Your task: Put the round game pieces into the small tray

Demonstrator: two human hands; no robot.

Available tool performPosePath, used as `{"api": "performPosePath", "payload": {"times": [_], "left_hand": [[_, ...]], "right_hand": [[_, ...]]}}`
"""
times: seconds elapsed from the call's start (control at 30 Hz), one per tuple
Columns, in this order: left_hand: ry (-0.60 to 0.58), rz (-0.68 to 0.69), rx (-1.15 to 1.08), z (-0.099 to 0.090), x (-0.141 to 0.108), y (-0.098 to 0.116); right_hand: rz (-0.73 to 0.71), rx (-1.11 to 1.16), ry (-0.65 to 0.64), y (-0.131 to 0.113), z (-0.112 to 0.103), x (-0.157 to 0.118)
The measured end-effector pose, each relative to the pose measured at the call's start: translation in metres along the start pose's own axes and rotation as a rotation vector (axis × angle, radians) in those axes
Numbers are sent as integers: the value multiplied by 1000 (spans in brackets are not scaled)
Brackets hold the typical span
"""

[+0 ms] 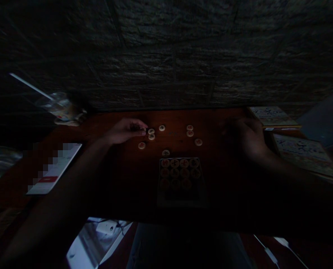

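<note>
The room is so dark that much of the table [99, 123] sinks into black. The right hand [247, 138] is blurred beside the two patterned boxes [306, 153], its fingers lost in shadow; I cannot tell how far they are open or whether they hold anything. The near end of the open case [180, 200] fades out, so I cannot say what lies there. The cup [64, 108] with its straw [31, 86] is smeared and dim, blocky squares cover part of the white card [54, 168], and the things below the table edge are cut off by the frame.

The left hand [127, 130] has its thumb and fingertips closed on a round piece [143, 129], partly covered by them, its mark unreadable. Just beside it, on the wood, two pale discs [151, 136] with dark characters touch or nearly touch. Another dark-marked disc [162, 127] lies beyond, and one [165, 153] near the case's far edge. Four red-marked discs [198, 142] lie flat: one nearer the left hand, three to the right. Inside the case, more discs [174, 163] sit in rows, their red and dark characters dimming toward the near side.
</note>
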State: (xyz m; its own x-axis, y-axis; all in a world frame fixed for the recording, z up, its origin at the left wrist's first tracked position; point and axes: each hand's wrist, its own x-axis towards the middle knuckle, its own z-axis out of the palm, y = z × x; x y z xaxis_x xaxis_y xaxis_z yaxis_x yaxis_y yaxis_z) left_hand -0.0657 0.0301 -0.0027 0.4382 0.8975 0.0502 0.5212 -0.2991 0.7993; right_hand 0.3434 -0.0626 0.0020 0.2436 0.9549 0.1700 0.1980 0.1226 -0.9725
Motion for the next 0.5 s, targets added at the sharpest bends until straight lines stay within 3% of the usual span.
{"api": "performPosePath", "payload": {"times": [0.33, 0.5], "left_hand": [[331, 14, -146, 5, 1, 0], [416, 34, -327, 13, -1, 18]], "right_hand": [[48, -1, -1, 1, 2, 0], [53, -25, -7, 4, 2, 2]]}}
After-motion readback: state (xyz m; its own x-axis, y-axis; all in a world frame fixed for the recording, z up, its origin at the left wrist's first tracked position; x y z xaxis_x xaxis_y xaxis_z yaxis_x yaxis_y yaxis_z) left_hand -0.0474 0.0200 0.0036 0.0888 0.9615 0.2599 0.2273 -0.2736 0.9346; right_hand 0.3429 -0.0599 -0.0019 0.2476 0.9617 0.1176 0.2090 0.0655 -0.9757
